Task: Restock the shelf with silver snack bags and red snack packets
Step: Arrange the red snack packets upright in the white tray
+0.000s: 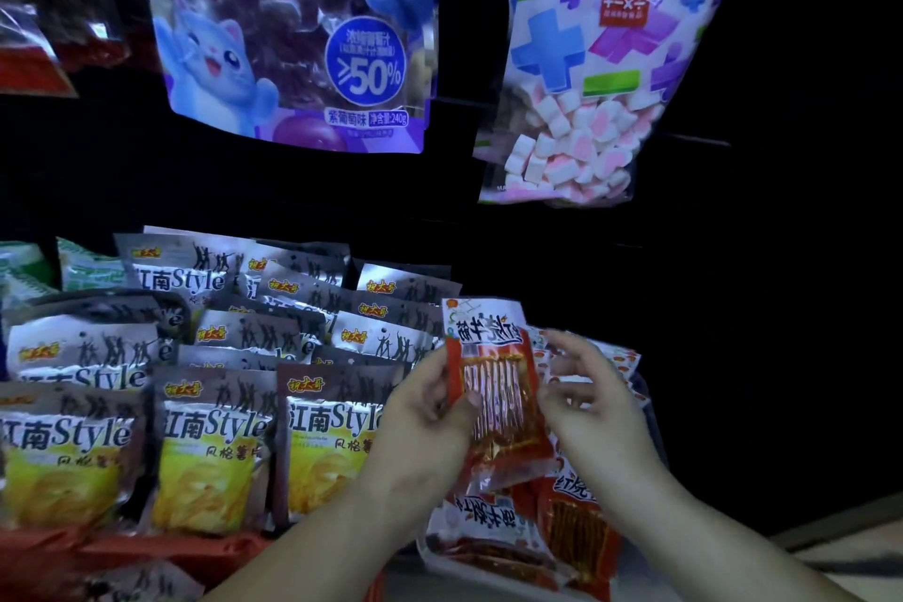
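My left hand grips a red snack packet by its left edge, holding it upright over the shelf. Just right of the packet, my right hand hovers with fingers loosely curled, its fingertips near more red packets stacked behind. Further red packets lie below my hands. Several silver snack bags marked "Style" fill the shelf to the left in overlapping rows.
A purple candy bag with a blue cat and a marshmallow bag hang above against a dark back wall. Green-white packs sit at the far left. A red shelf edge runs along the bottom left.
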Action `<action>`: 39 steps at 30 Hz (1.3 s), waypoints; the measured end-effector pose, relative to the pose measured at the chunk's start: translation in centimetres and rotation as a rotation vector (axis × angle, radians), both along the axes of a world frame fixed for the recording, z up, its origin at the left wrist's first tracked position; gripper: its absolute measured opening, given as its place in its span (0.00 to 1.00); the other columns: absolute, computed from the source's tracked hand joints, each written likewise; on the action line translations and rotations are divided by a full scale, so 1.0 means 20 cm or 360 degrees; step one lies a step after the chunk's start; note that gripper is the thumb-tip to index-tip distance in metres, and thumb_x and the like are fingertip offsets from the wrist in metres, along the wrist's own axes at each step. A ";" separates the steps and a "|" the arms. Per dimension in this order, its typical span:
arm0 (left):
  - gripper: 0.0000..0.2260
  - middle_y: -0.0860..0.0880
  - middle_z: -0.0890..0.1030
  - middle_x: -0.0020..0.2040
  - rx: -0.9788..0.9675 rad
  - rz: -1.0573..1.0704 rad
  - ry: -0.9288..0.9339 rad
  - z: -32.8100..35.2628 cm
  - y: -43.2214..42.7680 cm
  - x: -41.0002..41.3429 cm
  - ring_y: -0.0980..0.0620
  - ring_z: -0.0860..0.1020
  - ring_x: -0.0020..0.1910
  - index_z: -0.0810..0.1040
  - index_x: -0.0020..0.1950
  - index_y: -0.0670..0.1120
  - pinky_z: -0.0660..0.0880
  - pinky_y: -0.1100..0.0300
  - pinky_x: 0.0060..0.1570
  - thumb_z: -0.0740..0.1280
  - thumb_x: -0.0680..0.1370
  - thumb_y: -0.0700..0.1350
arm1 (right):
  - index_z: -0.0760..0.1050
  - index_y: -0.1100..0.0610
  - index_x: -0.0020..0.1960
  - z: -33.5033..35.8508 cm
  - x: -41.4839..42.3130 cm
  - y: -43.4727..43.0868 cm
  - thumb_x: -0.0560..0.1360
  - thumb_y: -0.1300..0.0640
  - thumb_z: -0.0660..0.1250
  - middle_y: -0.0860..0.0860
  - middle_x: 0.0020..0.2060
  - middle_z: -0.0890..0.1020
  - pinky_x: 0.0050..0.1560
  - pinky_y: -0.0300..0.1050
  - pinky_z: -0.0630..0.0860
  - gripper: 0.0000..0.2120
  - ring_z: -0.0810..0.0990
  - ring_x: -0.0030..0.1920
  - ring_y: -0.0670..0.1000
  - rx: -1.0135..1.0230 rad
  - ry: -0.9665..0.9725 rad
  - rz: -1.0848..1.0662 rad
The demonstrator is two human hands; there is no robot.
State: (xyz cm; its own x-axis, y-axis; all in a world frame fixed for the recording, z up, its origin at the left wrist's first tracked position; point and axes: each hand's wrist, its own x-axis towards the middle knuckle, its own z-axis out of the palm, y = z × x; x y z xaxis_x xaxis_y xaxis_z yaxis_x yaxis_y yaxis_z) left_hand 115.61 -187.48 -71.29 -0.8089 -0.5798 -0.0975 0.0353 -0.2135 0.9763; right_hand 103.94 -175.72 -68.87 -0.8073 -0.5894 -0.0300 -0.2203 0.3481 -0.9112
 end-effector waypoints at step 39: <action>0.12 0.60 0.67 0.78 -0.1837 -0.0547 -0.0176 -0.27 0.09 0.04 0.52 0.74 0.67 0.82 0.52 0.55 0.79 0.52 0.59 0.63 0.77 0.41 | 0.72 0.44 0.72 -0.14 -0.22 0.01 0.78 0.53 0.74 0.50 0.64 0.81 0.58 0.60 0.82 0.25 0.83 0.59 0.56 0.0022 -0.0230 -0.0147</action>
State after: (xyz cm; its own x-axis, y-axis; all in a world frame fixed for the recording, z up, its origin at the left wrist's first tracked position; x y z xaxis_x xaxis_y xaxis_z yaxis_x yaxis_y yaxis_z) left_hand 116.48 -185.74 -76.78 -0.9578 -0.1274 0.2575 0.0523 0.8041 0.5922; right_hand 99.54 -175.62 -71.68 -0.8448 -0.5114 -0.1575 -0.0535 0.3736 -0.9261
